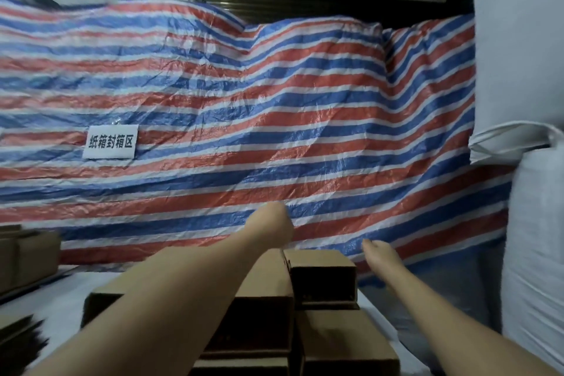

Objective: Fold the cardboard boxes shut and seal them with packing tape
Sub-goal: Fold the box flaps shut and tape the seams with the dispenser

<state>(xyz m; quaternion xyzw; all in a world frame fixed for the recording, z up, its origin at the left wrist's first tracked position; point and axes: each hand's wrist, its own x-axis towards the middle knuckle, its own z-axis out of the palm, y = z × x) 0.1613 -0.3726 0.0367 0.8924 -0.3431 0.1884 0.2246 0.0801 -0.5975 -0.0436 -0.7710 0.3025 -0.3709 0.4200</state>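
Neither hand has hold of anything that I can see. The left hand reaches forward past the far end of the stack of cardboard boxes; its fingers point away from me and are hidden behind the wrist, so I cannot tell whether they are curled or straight. The right hand hangs just to the right of the stack's far end with its fingers loosely spread and relaxed, gripping nothing and apart from the cardboard. Both bare forearms stretch out from the bottom of the view, the left one crossing over the top of the stack. The stack itself sits low in the centre: brown boxes lying on their sides on a white sheet, with one small box at the far right of the stack turning a dark open end toward me. I see no tape on any of them. Left of the stack, near the frame edge, are more cardboard boxes. Behind the stack hangs a wrinkled red, white and blue striped tarp, with a white printed sign fixed to it up and to the left. Right of the stack stand large white woven sacks.
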